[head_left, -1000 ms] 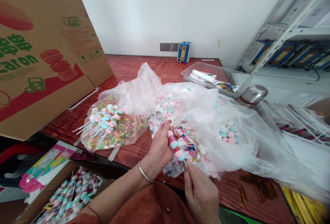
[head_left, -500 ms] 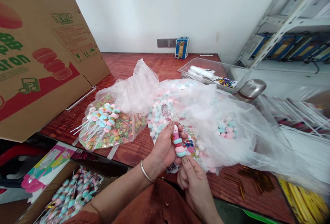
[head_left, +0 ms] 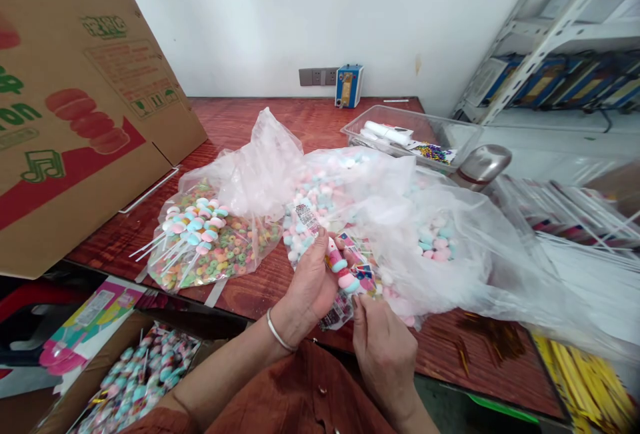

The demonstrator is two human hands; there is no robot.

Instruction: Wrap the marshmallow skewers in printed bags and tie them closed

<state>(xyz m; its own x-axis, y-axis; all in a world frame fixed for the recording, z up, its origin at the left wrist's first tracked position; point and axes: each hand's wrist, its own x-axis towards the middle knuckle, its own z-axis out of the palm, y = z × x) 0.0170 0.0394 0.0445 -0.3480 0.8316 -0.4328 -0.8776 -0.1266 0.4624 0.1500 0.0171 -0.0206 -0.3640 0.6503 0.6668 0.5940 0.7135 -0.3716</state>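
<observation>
My left hand (head_left: pixel 316 281) is closed around a marshmallow lollipop (head_left: pixel 347 278), a tilted stack of pink, white and pale blue pieces. With it is a clear printed wrapper (head_left: pixel 306 215), which shows above and below the fingers. My right hand (head_left: pixel 384 337) is closed in a pinch at the lollipop's lower end, where the stick itself is hidden by the fingers. Just behind my hands lies an open clear bag (head_left: pixel 383 204) of loose pastel marshmallows. To the left, a bundle of marshmallow lollipops (head_left: pixel 195 224) rests on a bag of colourful candy rings (head_left: pixel 227 251).
A large cardboard carton (head_left: pixel 95 114) stands at left. Below the table edge, a box (head_left: pixel 145 364) holds many wrapped lollipops. A clear plastic tray (head_left: pixel 420 129), a metal cup (head_left: pixel 485 164) and wrapped white sticks (head_left: pixel 565 221) are at right. Gold strips (head_left: pixel 493 334) lie near the front edge.
The lollipop is tilted further, its upper end leaning left. My right hand has turned and its fingers are curled more tightly. The view has shifted slightly.
</observation>
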